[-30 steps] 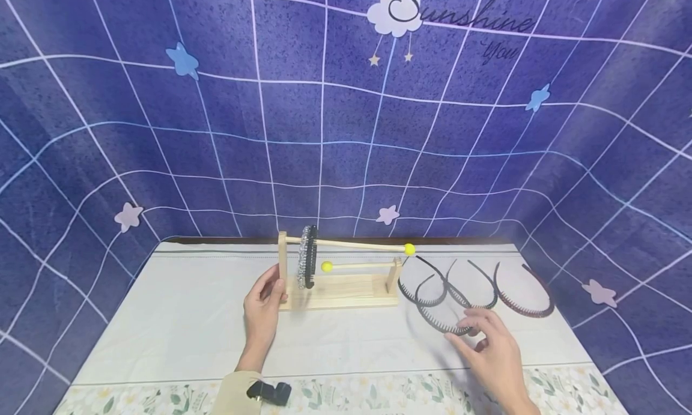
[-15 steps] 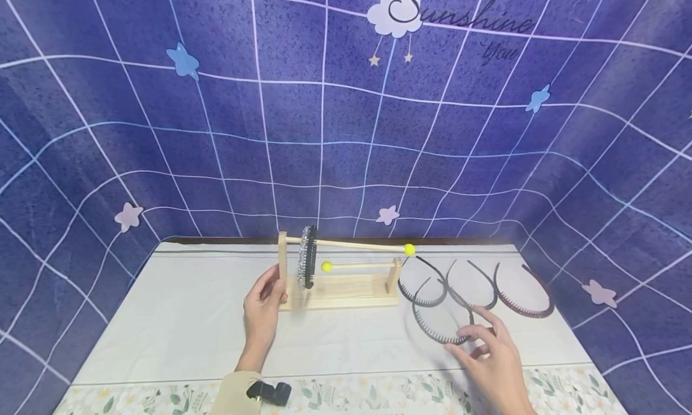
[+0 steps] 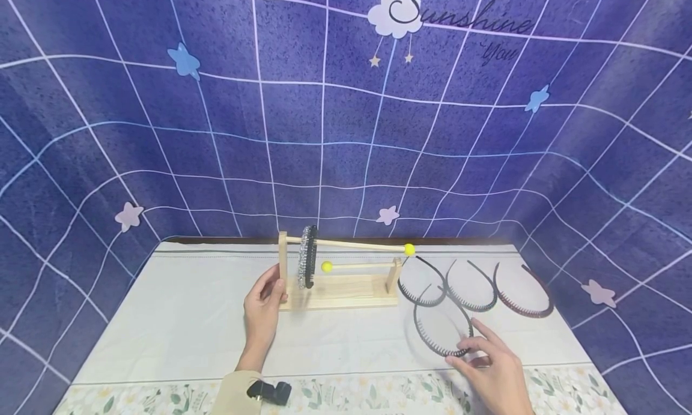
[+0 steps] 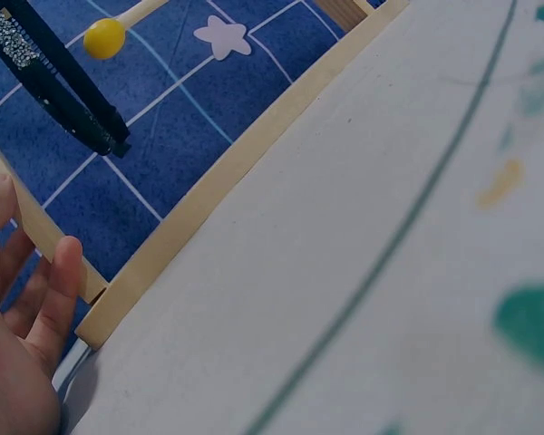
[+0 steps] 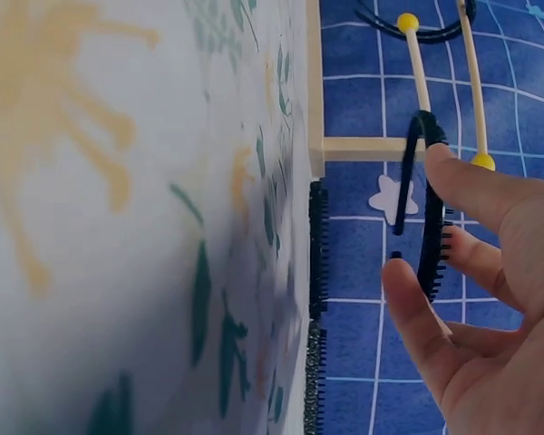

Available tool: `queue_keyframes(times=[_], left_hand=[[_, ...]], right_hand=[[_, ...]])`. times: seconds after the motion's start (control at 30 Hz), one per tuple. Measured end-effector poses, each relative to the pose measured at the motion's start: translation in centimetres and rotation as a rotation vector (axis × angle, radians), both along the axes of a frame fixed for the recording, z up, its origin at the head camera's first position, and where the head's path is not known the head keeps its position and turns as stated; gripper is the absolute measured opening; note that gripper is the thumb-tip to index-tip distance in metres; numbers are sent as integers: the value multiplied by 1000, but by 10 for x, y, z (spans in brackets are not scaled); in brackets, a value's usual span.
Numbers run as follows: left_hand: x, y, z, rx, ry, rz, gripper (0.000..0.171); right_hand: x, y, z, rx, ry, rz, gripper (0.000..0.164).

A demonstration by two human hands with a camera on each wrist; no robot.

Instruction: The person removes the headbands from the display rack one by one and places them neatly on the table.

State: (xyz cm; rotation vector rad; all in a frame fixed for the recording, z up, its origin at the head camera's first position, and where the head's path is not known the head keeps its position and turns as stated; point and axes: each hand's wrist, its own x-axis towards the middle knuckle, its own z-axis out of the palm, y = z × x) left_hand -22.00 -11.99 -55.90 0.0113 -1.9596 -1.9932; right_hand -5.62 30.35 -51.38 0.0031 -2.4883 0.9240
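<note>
My left hand (image 3: 262,310) holds the left upright of a pale wooden stand (image 3: 340,290), thumb in front. The stand has two rods tipped with yellow balls. On the upper rod hang a silver glittery headband (image 3: 302,262) and a black toothed headband (image 3: 311,262), side by side near the left post. To the right of the stand, my right hand (image 3: 494,370) pinches another black toothed headband (image 3: 423,336) by its curved part, its ends pointing away from me. In the right wrist view this headband (image 5: 432,222) stands edge-on between thumb and fingers, apart from the cloth.
Two dark toothed headbands (image 3: 402,287) (image 3: 495,292) and a reddish-brown one (image 3: 532,313) lie in a row on the white tablecloth (image 3: 178,319), right of the stand. A blue gridded curtain (image 3: 346,163) encloses the back and sides.
My right hand has drawn the pinched headband toward me, away from the row, and tilted it up. My left hand and the stand have stayed in place.
</note>
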Motion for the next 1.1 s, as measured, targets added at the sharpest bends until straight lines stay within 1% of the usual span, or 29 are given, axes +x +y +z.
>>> queue_keyframes(times=[0.07, 0.3, 0.5, 0.7, 0.87, 0.97, 1.1], left_hand=[[0, 0, 0, 3, 0, -1, 43], [1, 0, 2, 5, 1, 9, 43], [0, 1, 2, 20, 14, 13, 42], [0, 2, 3, 8, 16, 3, 43], [0, 1, 2, 3, 0, 0, 43], [0, 0, 1, 13, -2, -1, 43], [1, 0, 1, 19, -3, -6, 43]], right_hand=[[2, 0, 0, 3, -20, -1, 35], [5, -1, -3, 7, -92, 35, 35], [8, 1, -4, 42, -188, 35, 33], [8, 3, -6, 71, -233, 29, 34], [8, 4, -5, 92, -335, 25, 34], [6, 5, -5, 138, -394, 27, 35], [4, 5, -7, 188, -439, 19, 36]])
